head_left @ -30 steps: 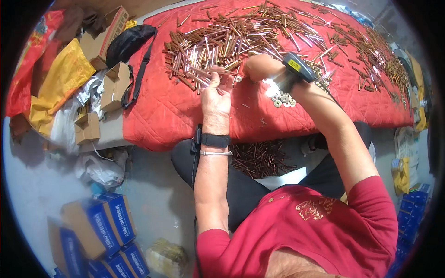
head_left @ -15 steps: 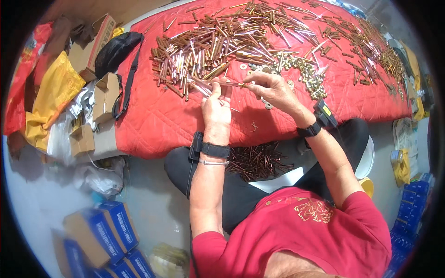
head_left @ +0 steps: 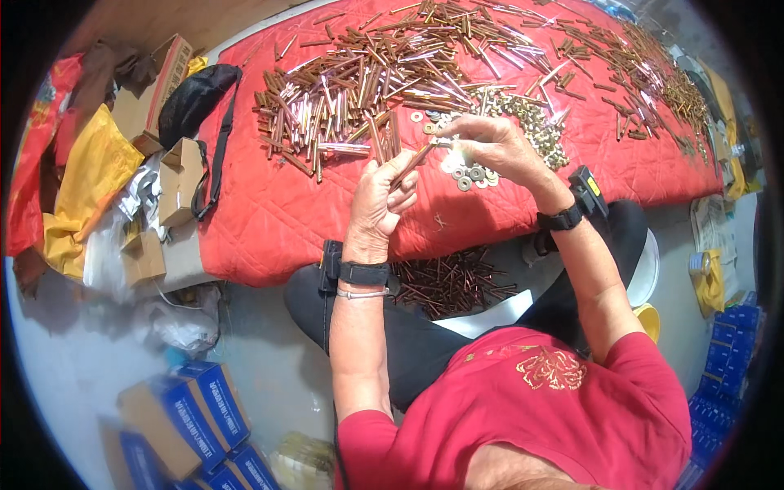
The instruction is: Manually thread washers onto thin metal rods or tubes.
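Note:
My left hand (head_left: pixel 378 200) is closed around a slim copper-coloured metal rod (head_left: pixel 415 163), which tilts up to the right; more rods stick out beyond the fingers. The thumb and fingers of my right hand (head_left: pixel 505 153) pinch a small silvery piece (head_left: pixel 441 141) at the rod's upper end. That piece is too small to tell exactly. Just below my right hand, washers (head_left: pixel 475 175) lie on a red quilted cloth (head_left: pixel 286 214). Small pale metal nuts (head_left: pixel 549 140) are heaped to the right. A large pile of rods (head_left: pixel 343 98) spreads beyond my left hand.
More rods and thin pieces (head_left: pixel 653 90) cover the far right. Dark reddish bolts (head_left: pixel 453 282) are heaped below the cloth's front edge, between my legs. Blue-and-brown boxes (head_left: pixel 192 416) stand at lower left. A black bag (head_left: pixel 196 102) and small cartons (head_left: pixel 180 184) sit at left.
The rod has gone from nearly level to tilted up to the right. My left fingers have curled tighter. My right hand now has a silvery piece at the rod's end.

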A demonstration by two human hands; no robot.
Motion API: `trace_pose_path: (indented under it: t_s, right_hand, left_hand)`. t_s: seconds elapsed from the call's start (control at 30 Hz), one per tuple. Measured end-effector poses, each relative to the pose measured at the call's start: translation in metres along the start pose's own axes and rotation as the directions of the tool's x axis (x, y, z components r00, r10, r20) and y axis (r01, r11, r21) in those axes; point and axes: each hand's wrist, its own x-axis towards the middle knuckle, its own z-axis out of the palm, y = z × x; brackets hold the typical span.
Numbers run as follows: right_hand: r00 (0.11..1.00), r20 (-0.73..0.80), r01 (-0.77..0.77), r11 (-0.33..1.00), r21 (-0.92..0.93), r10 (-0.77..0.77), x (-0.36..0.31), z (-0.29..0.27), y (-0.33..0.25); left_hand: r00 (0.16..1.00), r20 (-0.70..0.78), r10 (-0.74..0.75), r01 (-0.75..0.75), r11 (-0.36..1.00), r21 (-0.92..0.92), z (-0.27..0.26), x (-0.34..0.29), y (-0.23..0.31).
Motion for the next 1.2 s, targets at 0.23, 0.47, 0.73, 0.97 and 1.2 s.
trace_pose_path:
  t_s: [0.23,0.47,0.73,0.97,1.2]
  right_hand:
    - [0.867,0.477,-0.108,0.989,-0.106,0.145,-0.005,-0.021,-0.009]
    - [0.975,0.179,-0.151,0.983,0.101,0.132,-0.014,0.01,0.033]
    - [0.972,-0.233,-0.026,1.0,-0.008,0.024,0.006,0.045,0.038]
    - [0.711,-0.547,0.197,0.872,-0.448,-0.442,0.025,0.073,0.042]
    - [0.757,-0.515,0.228,0.901,-0.369,-0.402,0.024,0.075,0.023]
  left_hand:
    - [0.961,0.005,-0.277,0.24,0.844,0.48,0.021,-0.009,0.013]
    - [0.992,-0.128,-0.022,-0.005,0.978,-0.21,-0.043,0.015,0.006]
    - [0.941,-0.212,0.264,-0.316,0.908,-0.274,-0.02,0.029,-0.026]
    - [0.948,-0.262,0.18,-0.255,0.922,-0.291,-0.026,0.035,-0.044]
    - [0.856,-0.407,0.318,-0.387,0.917,-0.097,-0.001,0.051,-0.049]
